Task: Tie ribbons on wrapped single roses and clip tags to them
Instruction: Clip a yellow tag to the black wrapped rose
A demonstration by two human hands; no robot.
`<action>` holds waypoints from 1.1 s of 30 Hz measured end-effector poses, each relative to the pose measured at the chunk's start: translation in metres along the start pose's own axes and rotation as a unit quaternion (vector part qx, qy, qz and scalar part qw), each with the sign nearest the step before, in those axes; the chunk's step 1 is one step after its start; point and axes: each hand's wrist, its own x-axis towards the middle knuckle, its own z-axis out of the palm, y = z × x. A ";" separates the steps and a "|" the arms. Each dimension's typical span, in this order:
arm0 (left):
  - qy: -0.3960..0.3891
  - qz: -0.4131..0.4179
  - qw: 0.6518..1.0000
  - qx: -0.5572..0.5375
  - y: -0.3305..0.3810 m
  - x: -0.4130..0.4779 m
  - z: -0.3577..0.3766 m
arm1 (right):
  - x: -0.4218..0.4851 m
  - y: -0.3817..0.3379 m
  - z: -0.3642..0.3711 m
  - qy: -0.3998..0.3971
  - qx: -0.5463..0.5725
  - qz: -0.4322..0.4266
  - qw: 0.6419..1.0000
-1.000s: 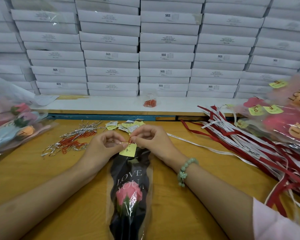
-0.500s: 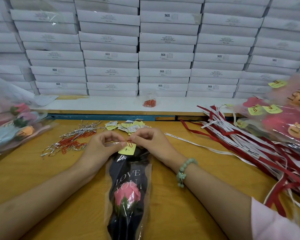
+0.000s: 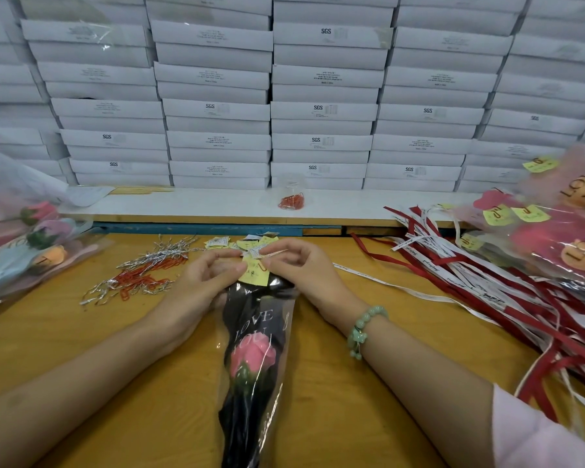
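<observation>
Head view: noting wrapped rose (image 3: pixel 254 352) flat at centre of wooden table (image 3: pixel 81 349), bloom end nearest. Yellow tag (image 3: pixel 254 275) with red clip (image 3: pixel 261 265) at far end. Left hand (image 3: pixel 200 288) pinching tag's left edge; right hand (image 3: pixel 304 271) pinching thin strand (image 3: pixel 275 253) just above tag.

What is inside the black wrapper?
A pink rose with green leaves shows through the clear front of the wrapper. Its stem is hidden in black paper.
</observation>
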 end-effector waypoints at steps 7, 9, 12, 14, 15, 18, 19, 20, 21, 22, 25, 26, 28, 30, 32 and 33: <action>-0.125 -0.042 0.991 -0.019 0.003 0.000 -0.005 | 0.003 -0.001 -0.007 0.137 0.088 0.009 0.987; -0.139 -0.043 0.989 0.012 0.002 0.001 -0.005 | 0.003 0.000 -0.009 0.145 0.091 0.023 0.985; -0.128 -0.040 0.991 0.016 0.001 0.001 -0.005 | 0.004 0.001 -0.009 0.150 0.081 0.039 0.985; -0.125 -0.032 0.992 0.016 0.000 0.001 -0.006 | 0.006 0.001 -0.009 0.165 0.043 0.053 0.984; -0.123 -0.025 0.992 0.023 0.000 0.002 -0.006 | 0.007 0.002 -0.009 0.173 0.020 0.062 0.983; -0.093 -0.015 0.995 0.031 -0.002 0.001 -0.006 | 0.009 0.005 -0.007 0.191 -0.012 0.093 0.977; -0.084 -0.012 0.996 0.029 -0.002 0.001 -0.006 | 0.010 0.006 -0.006 0.196 -0.017 0.103 0.975; -0.077 -0.007 0.997 0.030 -0.001 0.001 -0.005 | 0.011 0.005 -0.006 0.200 -0.018 0.112 0.973; -0.073 -0.001 0.997 0.035 0.000 0.000 -0.004 | 0.011 0.005 -0.006 0.200 -0.016 0.122 0.972; -0.072 0.007 0.997 0.042 0.002 -0.001 -0.002 | 0.011 0.004 -0.006 0.198 -0.016 0.132 0.971; -0.087 0.040 0.991 0.090 0.003 -0.003 -0.001 | 0.007 0.002 -0.008 0.186 -0.034 0.163 0.968; -0.094 0.049 0.989 0.100 0.003 -0.005 -0.002 | 0.003 0.000 -0.006 0.179 -0.044 0.176 0.967; -0.114 0.058 0.987 0.094 0.003 -0.007 -0.001 | -0.008 -0.005 -0.001 0.159 -0.034 0.204 0.965; -0.117 0.053 0.988 0.088 0.003 -0.008 -0.001 | -0.026 -0.015 0.004 0.127 0.028 0.214 0.968; -0.105 0.048 0.990 0.087 0.002 -0.007 -0.002 | -0.047 -0.026 0.008 0.081 0.062 0.221 0.970; -0.102 0.045 0.990 0.082 0.001 -0.006 -0.003 | -0.058 -0.032 0.009 0.056 0.055 0.226 0.971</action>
